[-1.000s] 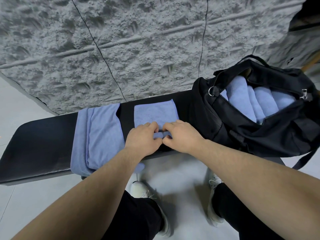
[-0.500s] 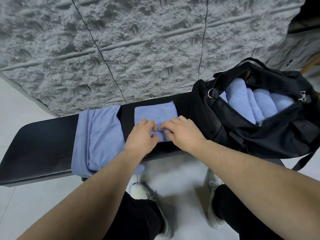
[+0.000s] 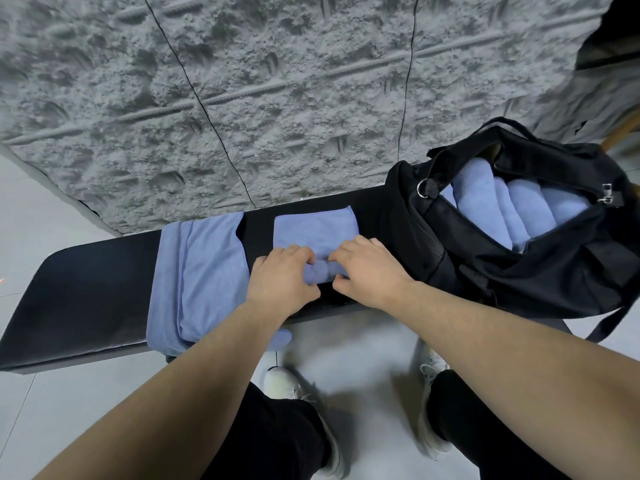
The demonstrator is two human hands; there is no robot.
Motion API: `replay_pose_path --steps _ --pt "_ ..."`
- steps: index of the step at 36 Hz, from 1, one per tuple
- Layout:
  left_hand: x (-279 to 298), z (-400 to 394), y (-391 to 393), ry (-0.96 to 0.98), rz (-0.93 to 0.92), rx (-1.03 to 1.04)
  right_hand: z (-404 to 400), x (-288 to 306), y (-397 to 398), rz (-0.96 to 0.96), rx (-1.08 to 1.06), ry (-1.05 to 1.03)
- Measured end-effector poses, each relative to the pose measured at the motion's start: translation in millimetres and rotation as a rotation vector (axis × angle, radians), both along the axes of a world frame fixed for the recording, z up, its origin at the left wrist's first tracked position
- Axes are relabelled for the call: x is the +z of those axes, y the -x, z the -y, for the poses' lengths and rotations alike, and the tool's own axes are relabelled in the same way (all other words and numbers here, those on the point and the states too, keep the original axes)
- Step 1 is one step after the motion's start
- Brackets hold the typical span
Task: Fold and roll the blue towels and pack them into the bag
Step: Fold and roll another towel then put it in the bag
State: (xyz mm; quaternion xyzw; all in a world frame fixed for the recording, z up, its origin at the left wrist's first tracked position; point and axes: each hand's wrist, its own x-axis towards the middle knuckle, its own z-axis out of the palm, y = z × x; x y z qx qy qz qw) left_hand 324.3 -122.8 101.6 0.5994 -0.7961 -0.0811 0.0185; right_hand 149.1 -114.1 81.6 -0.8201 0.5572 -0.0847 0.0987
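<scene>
A narrow folded blue towel [image 3: 313, 228] lies across the black bench [image 3: 86, 289], its near end rolled into a small tube. My left hand [image 3: 282, 280] and my right hand [image 3: 367, 271] sit side by side on that roll, fingers curled over it. To the left, a stack of flat blue towels [image 3: 204, 278] drapes over the bench's front edge. On the right stands an open black bag [image 3: 519, 271] holding several rolled blue towels [image 3: 502, 209].
A rough grey concrete wall [image 3: 277, 98] rises right behind the bench. My legs in black trousers and white shoes [image 3: 287, 386] stand on the pale tiled floor in front. A bag strap [image 3: 609, 323] hangs off the bench's right end.
Both hands have moved away from me along the towel, and the roll under their fingers has grown thicker. Less flat towel shows beyond them.
</scene>
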Motion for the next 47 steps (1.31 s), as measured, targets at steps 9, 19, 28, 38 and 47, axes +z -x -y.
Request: replay_pose_path --steps 9,19,28,38,47 --pt "0 -3 3 -0.125 -0.051 0.050 -4 2 0 0.041 -0.024 -0.134" --pt "-4 -2 2 -0.185 -0.134 0.079 -11 2 -2 0.070 -0.038 -0.103" --pt "-8 4 4 -0.230 -0.111 0.114 -11 0 1 0.056 0.017 0.123" --pt "-7 2 3 -0.229 -0.165 0.097 -8 0 -4 -0.004 0.057 0.025" --pt "-5 -2 -8 -0.312 -0.218 -0.019 -9 6 -9 0.044 0.030 -0.088"
